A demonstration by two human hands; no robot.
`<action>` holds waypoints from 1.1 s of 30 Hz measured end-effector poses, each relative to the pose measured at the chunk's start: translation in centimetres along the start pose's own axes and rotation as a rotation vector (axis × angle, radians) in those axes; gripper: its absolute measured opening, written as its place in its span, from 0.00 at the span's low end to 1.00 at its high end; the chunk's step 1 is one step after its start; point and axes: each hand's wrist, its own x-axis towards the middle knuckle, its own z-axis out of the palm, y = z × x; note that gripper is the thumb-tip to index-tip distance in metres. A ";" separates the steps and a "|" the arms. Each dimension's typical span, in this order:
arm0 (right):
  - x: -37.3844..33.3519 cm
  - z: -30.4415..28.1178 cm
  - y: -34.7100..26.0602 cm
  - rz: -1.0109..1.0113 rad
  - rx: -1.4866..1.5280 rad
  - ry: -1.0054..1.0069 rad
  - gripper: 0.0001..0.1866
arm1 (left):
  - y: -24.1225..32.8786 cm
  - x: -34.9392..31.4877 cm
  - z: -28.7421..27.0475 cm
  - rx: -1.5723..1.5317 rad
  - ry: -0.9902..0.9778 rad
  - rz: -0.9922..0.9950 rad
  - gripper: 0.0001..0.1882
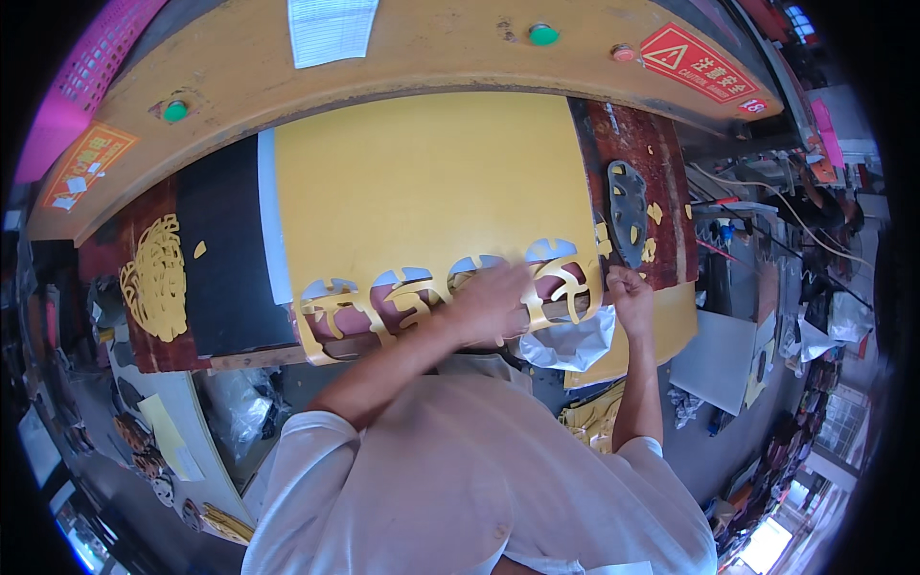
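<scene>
Pale shirt (441,460) sits nearest me, filling the bottom middle. Both forearms reach up from it to a dark red table (671,244). Yellow sheet (431,182) lies flat across the middle of the table; its near edge is cut into curved strips (596,287) with openings between. Left hand (494,295) is over those strips, motion-blurred; I can't tell if it pinches one or lies spread. Right hand (629,289) has curled fingers at the near end of a dark oval mold (629,213), right of the sheet; I can't tell whether it grips it or is just beside. Small yellow scraps (655,213) lie by the mold. Far left, I get a tangled yellow pile (158,278) next to a black board (225,249). Pale plastic bag (572,343) is below the table edge. Yellow-brown beam (431,62) crosses behind, bearing green buttons (543,34).
</scene>
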 end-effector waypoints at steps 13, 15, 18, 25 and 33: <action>17.1 -1.3 0.1 -0.075 -0.687 0.035 0.50 | -5.2 -21.1 -4.9 0.552 0.398 -0.643 0.34; 17.9 -0.2 -0.1 -0.093 -0.671 0.092 0.53 | -5.1 -23.8 -3.6 0.384 0.700 -0.649 0.29; 17.9 0.7 -0.7 -0.070 -0.775 0.059 0.56 | -6.2 -24.5 -3.0 0.378 0.826 -0.739 0.25; 18.2 -0.1 -3.2 -0.108 -0.788 0.073 0.49 | -8.2 -23.7 -6.9 0.417 0.727 -0.727 0.22; 6.6 3.2 -15.9 -0.011 0.205 -0.182 0.44 | -7.0 -25.2 -10.8 -0.019 0.786 -1.093 0.22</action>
